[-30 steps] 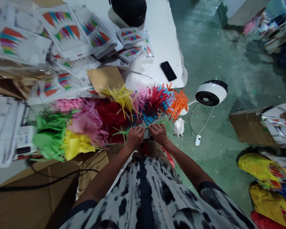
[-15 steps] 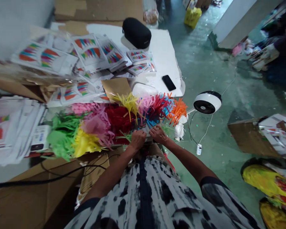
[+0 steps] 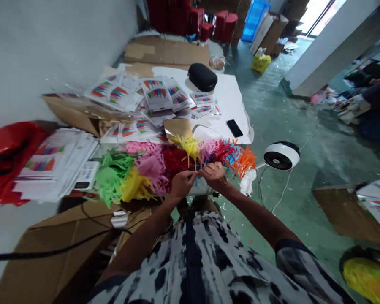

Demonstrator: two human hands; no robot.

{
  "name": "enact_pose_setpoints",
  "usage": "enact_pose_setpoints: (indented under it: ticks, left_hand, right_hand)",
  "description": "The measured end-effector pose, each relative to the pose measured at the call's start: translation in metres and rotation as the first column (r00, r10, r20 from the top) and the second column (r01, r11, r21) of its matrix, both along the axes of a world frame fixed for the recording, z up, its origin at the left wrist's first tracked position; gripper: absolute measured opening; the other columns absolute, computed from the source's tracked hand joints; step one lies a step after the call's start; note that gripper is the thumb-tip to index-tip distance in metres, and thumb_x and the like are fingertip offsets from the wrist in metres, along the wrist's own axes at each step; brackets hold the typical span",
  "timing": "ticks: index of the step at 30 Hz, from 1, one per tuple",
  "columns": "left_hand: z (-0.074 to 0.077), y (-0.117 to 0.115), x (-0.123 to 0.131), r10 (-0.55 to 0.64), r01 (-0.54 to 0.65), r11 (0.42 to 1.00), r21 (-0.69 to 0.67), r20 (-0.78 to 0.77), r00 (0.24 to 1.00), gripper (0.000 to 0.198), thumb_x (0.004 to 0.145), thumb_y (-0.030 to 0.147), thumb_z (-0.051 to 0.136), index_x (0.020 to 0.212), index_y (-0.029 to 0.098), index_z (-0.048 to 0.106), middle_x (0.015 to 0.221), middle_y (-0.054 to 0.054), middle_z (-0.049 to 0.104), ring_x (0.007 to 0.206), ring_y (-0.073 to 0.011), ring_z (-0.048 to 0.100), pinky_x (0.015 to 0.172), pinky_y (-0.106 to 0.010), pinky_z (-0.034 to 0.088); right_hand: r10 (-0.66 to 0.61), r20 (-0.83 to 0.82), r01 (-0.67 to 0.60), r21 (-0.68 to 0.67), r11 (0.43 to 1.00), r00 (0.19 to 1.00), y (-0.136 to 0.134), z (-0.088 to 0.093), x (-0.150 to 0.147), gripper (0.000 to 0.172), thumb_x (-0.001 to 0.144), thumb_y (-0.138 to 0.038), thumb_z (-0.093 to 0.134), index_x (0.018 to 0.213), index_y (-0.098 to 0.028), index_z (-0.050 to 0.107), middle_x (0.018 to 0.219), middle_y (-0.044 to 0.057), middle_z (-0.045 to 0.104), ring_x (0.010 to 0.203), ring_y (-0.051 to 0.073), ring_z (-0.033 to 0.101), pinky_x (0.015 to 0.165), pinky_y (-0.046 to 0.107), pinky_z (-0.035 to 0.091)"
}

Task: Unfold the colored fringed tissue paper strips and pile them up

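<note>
My left hand [image 3: 183,183] and my right hand [image 3: 213,174] meet fingertip to fingertip at the near edge of the table. Both are closed in a pinch. What lies between the fingers is too small to make out; a sliver of blue [image 3: 196,180] shows just below them. Fringed paper tassels lie right behind my hands: yellow [image 3: 187,145], pink [image 3: 208,150], red [image 3: 224,148] and orange [image 3: 245,161]. To the left is a dark red bunch [image 3: 176,161], with pink [image 3: 152,166], yellow [image 3: 135,185] and green [image 3: 110,179] fringed paper beyond it.
Printed packets [image 3: 156,93] are heaped at the table's back, near a black case [image 3: 202,77] and a phone [image 3: 234,128]. Stacked packets [image 3: 55,164] lie left beside a red bag [image 3: 12,156]. A white fan [image 3: 281,155] stands right; a cardboard box [image 3: 50,253] sits below left.
The view has tilted up, showing more of the room. My hands have come together at the fingertips, and the blue fringe near them is now mostly hidden.
</note>
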State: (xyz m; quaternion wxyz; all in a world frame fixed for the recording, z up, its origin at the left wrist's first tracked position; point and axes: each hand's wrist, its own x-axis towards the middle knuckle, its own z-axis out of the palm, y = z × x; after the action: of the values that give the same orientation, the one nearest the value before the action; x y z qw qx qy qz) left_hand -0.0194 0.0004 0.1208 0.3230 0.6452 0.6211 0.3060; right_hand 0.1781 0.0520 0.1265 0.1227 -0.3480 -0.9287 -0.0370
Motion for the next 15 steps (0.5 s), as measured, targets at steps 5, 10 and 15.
enact_pose_setpoints:
  ticks: [5,10,15]
  left_hand:
    - [0.025,0.005,-0.022,0.138,0.128,0.936,-0.328,0.677,0.723,0.056,0.074,0.07,0.078,0.089,0.015,0.081,0.078,-0.005,0.075,0.07,-0.0169,0.064,0.064,-0.026,0.045]
    - [0.05,0.001,-0.031,0.294,0.152,0.888,-0.435,0.79,0.538,0.05,0.06,0.057,0.094,0.082,0.015,0.079,0.075,-0.003,0.072,0.06,-0.0093,0.057,0.057,-0.021,0.042]
    - [0.069,0.007,-0.034,0.229,0.126,0.93,-0.345,0.812,0.536,0.041,0.063,0.05,0.095,0.079,0.015,0.079,0.073,-0.001,0.071,0.06,-0.0082,0.057,0.058,-0.02,0.042]
  right_hand:
    - [0.02,-0.115,-0.009,0.1,0.995,0.993,0.01,0.034,-0.012,0.025,0.107,-0.027,0.054,0.117,-0.03,0.077,0.115,0.005,0.075,0.107,0.022,0.057,0.096,0.041,0.028]
    - [0.0,-0.274,0.02,0.071,0.997,0.962,0.002,0.062,-0.029,0.02,0.103,-0.03,0.061,0.112,-0.029,0.08,0.11,0.005,0.077,0.105,0.022,0.06,0.099,0.042,0.031]
    - [-0.246,-0.655,0.043,-0.31,0.95,0.715,0.0,0.08,-0.052,0.021,0.097,-0.034,0.065,0.089,-0.023,0.081,0.092,0.004,0.075,0.089,0.02,0.066,0.087,0.035,0.046]
